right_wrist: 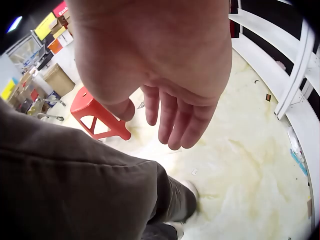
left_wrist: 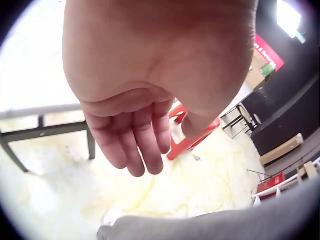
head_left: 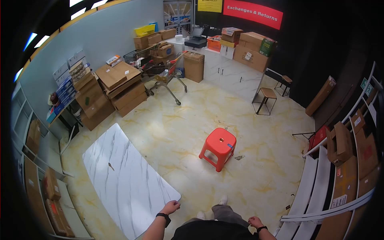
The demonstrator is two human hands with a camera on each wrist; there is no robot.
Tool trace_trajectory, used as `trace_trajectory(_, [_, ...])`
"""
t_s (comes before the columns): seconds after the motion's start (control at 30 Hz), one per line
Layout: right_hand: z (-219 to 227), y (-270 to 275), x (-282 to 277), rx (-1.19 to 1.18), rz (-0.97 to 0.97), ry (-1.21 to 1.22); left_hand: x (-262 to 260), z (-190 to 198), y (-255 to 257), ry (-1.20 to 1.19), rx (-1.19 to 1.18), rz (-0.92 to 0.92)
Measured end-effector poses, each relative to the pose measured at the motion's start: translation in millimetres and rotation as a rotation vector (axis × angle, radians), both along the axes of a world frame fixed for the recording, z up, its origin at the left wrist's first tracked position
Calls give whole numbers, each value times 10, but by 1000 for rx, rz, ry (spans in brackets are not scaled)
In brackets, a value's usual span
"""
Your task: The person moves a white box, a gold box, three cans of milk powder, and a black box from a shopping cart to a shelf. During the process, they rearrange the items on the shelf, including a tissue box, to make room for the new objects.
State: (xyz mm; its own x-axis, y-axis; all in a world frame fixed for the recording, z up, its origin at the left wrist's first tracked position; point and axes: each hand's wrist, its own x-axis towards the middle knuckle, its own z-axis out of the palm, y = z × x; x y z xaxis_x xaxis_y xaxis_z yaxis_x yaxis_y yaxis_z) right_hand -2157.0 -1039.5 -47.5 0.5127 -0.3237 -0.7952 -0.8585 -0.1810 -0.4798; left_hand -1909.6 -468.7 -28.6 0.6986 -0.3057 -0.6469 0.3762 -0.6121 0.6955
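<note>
My left hand hangs by the near right corner of a white marble-patterned table. In the left wrist view its fingers droop loosely with nothing in them, and the table's dark metal legs show beyond. Low on my right side hangs my right hand, which is also without anything in it. Its fingers are relaxed and slightly bent in the right wrist view. Ahead of me on the floor stands a red plastic stool, apart from both hands.
Stacked cardboard boxes and a shopping cart stand at the back left. A white counter with a till runs along the back, and a wooden-topped stool stands near its end. White shelving with boxes lines the right side.
</note>
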Motion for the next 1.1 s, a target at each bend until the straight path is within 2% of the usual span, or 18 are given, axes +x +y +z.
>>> trace_trajectory(0.07, [-65, -39, 467, 11, 32, 23, 477, -30, -111, -359, 73, 107])
trace_trajectory(0.1, [-87, -92, 696, 15, 58, 43, 632, -56, -115, -351, 80, 116])
trace_trajectory(0.17, [-137, -261, 1231, 5, 162, 32, 918, -72, -93, -264, 142, 183])
trace_trajectory(0.23, [-214, -424, 1752, -1, 262, 14, 1049, -139, -92, -50, 31, 395])
trace_trajectory(0.33, [-691, -843, 2594, 142, 62, 25, 1046, -209, -71, 129, -42, 618])
trace_trajectory(0.37, [-472, -894, 2992, 144, 140, 43, 1038, -230, -91, 203, -34, 692])
trace_trajectory(0.43, [-459, -1054, 3794, 64, 242, 106, 1068, -225, -174, 273, 17, 777])
trace_trajectory(0.5, [-435, -1246, 4604, -58, 476, 101, 1040, -127, -300, 284, 22, 784])
trace_trajectory(0.53, [-515, -1344, 4995, -78, 490, 46, 1006, -145, -362, 305, 21, 807])
trace_trajectory(0.57, [-559, -1406, 5405, -99, 504, -18, 926, -329, -390, 249, 173, 695])
trace_trajectory(0.6, [-410, -1354, 5838, -90, 467, -49, 867, -518, -407, 189, 323, 576])
trace_trajectory(0.63, [-266, -1259, 6278, -77, 428, -83, 805, -678, -419, 195, 349, 465])
trace_trajectory(0.67, [-167, -1160, 6670, -74, 446, -83, 741, -697, -457, 201, 173, 502])
trace_trajectory(0.73, [-148, -911, 7327, -40, 285, -272, 1002, -735, -346, 207, 197, 524])
trace_trajectory(0.83, [-355, -555, 8108, -78, 429, -325, 1441, -787, -102, 230, 245, 520])
trace_trajectory(0.97, [-210, 230, 8854, -61, 603, -132, 2530, -964, 268, 215, 272, 543])
trace_trajectory(1.0, [-110, 583, 9290, -39, 626, -75, 3101, -1013, 512, 200, 273, 554])
trace_trajectory(1.1, [6, 1085, 9871, 26, 600, -41, 4123, -1124, 1001, 194, 305, 533])
